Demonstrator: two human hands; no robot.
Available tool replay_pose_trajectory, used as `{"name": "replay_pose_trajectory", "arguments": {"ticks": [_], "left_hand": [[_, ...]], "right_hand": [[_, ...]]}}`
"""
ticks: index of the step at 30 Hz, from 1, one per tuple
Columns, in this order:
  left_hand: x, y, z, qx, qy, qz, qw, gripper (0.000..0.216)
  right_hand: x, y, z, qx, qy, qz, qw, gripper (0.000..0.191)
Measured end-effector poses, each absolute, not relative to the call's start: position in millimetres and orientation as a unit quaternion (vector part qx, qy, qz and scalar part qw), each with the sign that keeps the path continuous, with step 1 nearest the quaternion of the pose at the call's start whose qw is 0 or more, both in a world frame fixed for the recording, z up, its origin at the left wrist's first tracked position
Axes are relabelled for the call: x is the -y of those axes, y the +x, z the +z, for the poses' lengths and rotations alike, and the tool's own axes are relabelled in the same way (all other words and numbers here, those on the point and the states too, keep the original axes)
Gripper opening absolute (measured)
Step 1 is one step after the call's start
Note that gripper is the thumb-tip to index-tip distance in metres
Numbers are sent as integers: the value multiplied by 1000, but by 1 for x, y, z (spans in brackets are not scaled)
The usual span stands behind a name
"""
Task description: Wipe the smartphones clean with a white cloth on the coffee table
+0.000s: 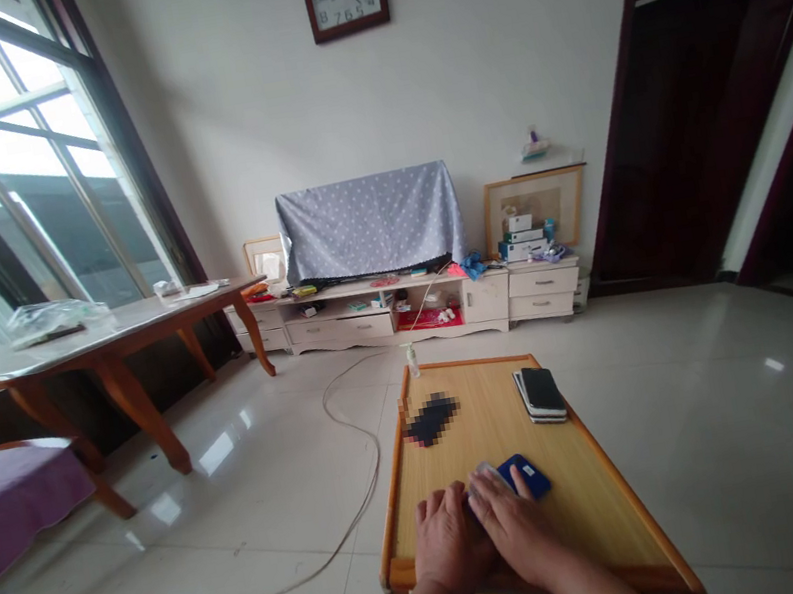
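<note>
A low bamboo-topped table (589,498) stands on the tiled floor in front of me. My left hand (448,537) rests on its near edge with the fingers curled together. Beside it my right hand (510,521) lies flat, fingers stretched over a dark blue card-like object (528,473) and a pale item under the fingertips. What the left fingers cover is hidden. Farther along the table lie a blurred dark object (430,420) and a stack of phones (540,393).
A small bottle (412,359) stands at the table's far left corner. A white cable (350,447) trails across the floor. A long wooden table (106,335) and a purple bench (5,499) stand left. A TV cabinet (406,311) lines the far wall.
</note>
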State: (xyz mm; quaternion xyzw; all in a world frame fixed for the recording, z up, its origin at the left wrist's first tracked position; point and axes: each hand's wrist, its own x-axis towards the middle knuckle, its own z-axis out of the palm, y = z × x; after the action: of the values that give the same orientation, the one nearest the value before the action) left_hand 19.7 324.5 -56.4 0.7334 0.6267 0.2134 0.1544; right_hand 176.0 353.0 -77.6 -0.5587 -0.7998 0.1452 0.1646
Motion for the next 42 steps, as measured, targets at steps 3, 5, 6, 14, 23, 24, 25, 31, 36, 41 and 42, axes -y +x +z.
{"name": "replay_pose_trajectory", "arguments": {"ticks": [3, 5, 6, 14, 23, 24, 25, 31, 36, 41, 42], "left_hand": [[-324, 22, -55, -627, 734, 211, 153, 49], [-325, 23, -55, -632, 733, 202, 150, 59], [-325, 23, -56, -633, 733, 198, 148, 62], [-329, 26, -62, -628, 742, 197, 124, 47], [-325, 29, -56, -634, 739, 195, 116, 58], [-325, 29, -55, -635, 739, 192, 117, 58], [-325, 29, -54, -635, 740, 188, 119, 57], [-326, 29, -53, -624, 751, 172, 130, 53], [-325, 30, -53, -634, 745, 173, 116, 54], [-325, 30, -51, -632, 744, 176, 123, 55], [-325, 30, -50, -631, 746, 172, 126, 54]], "right_hand": [[-356, 172, -76, 812, -538, 151, 167, 58], [-367, 186, -73, 793, -568, 141, 171, 59], [-372, 196, -72, 780, -587, 135, 173, 60], [-335, 195, -67, 794, -569, 143, 161, 56], [-345, 243, -66, 762, -621, 113, 147, 62], [-345, 245, -66, 759, -625, 111, 146, 63], [-341, 242, -66, 762, -622, 112, 145, 63], [-300, 203, -66, 837, -492, 167, 169, 59], [-332, 236, -68, 773, -599, 138, 155, 54], [-337, 234, -71, 750, -634, 118, 148, 58], [-330, 224, -70, 765, -614, 127, 148, 59]]}}
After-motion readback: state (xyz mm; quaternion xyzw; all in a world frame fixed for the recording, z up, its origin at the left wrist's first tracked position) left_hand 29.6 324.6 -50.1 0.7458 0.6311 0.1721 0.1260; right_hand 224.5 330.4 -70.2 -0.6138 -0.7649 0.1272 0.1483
